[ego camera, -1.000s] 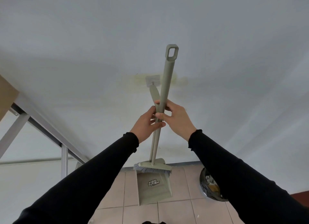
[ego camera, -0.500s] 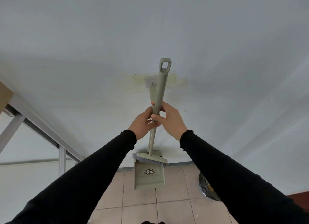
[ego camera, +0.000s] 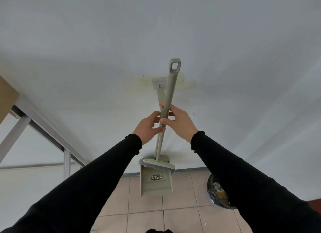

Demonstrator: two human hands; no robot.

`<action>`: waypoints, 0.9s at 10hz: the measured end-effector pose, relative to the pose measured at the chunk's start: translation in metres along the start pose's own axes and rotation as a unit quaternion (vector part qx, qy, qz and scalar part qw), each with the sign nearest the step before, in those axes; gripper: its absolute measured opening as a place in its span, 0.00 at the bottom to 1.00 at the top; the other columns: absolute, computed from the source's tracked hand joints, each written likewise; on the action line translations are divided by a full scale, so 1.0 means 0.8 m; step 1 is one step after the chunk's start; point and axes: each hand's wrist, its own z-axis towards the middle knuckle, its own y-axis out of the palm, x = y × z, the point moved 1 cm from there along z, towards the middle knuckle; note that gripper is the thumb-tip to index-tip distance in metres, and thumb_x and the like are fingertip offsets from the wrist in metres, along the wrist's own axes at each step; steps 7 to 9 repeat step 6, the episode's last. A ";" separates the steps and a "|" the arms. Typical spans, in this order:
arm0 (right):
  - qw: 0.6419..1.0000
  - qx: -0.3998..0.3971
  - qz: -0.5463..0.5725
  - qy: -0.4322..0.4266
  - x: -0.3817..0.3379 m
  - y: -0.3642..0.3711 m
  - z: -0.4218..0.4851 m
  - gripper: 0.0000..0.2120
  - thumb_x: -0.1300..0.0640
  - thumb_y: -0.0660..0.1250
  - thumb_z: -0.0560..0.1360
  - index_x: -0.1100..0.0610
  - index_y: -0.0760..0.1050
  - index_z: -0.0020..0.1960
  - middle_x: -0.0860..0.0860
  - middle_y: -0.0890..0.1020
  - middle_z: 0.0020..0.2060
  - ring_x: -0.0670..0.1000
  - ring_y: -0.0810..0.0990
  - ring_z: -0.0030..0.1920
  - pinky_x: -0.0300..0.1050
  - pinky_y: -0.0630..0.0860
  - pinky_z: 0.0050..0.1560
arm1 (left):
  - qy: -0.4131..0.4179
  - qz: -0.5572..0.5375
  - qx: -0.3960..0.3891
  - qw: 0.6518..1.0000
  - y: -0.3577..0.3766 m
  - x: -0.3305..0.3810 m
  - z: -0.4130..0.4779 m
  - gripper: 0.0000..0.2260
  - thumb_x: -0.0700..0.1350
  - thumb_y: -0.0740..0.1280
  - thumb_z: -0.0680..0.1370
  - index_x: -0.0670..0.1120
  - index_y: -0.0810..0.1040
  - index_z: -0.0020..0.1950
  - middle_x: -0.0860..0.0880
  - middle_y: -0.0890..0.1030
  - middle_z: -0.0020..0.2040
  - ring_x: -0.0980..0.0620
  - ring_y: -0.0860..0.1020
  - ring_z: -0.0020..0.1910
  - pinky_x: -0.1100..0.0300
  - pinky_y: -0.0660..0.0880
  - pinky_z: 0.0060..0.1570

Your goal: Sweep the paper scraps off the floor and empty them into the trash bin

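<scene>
With left hand (ego camera: 149,126) clamped on dustpan (ego camera: 155,182) handle and right hand (ego camera: 180,123) on broom (ego camera: 171,86), centre frame, lift straight off wall hook (ego camera: 159,83), steering clear of trash bin (ego camera: 217,192) at lower right.

- A long black left sleeve (ego camera: 86,178) and a matching right sleeve (ego camera: 246,173) are worn.
- Each is ended by a small frilled cuff (ego camera: 134,143).
- The left hand (ego camera: 147,126) and right hand (ego camera: 181,124) are left bare.

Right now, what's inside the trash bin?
The black-lined trash bin holds white paper scraps and something yellowish-brown. The right sleeve covers its right side, so the rest is hidden.
</scene>
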 end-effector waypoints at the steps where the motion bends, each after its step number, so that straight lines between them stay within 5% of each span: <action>1: 1.000 -0.003 -0.008 0.002 0.002 -0.002 0.002 0.28 0.55 0.70 0.75 0.33 0.67 0.68 0.37 0.81 0.55 0.35 0.77 0.59 0.31 0.71 0.54 | 0.002 0.004 0.007 1.000 0.001 0.003 0.000 0.21 0.50 0.71 0.76 0.57 0.72 0.67 0.55 0.82 0.60 0.57 0.77 0.62 0.52 0.73 0.64; 3: 1.000 -0.022 -0.013 -0.007 0.003 -0.009 0.001 0.31 0.57 0.70 0.75 0.34 0.63 0.70 0.34 0.79 0.58 0.38 0.78 0.60 0.35 0.74 0.57 | -0.003 0.024 0.018 1.000 -0.005 0.005 -0.002 0.22 0.55 0.72 0.75 0.58 0.71 0.67 0.53 0.80 0.61 0.55 0.76 0.63 0.51 0.74 0.64; 4: 0.999 -0.038 -0.025 0.000 0.007 -0.016 0.001 0.32 0.56 0.71 0.74 0.39 0.63 0.73 0.41 0.77 0.65 0.46 0.77 0.64 0.46 0.74 0.64 | -0.021 0.043 0.016 0.999 -0.013 0.005 -0.005 0.24 0.57 0.73 0.74 0.57 0.70 0.69 0.51 0.79 0.64 0.54 0.75 0.64 0.52 0.73 0.64; 9: 0.994 -0.074 -0.083 0.010 0.002 -0.049 -0.005 0.34 0.50 0.72 0.74 0.36 0.59 0.74 0.47 0.72 0.70 0.45 0.73 0.66 0.47 0.74 0.64 | -0.009 0.107 0.007 0.994 -0.045 0.011 -0.016 0.25 0.56 0.72 0.75 0.55 0.71 0.71 0.53 0.77 0.67 0.56 0.73 0.67 0.51 0.71 0.67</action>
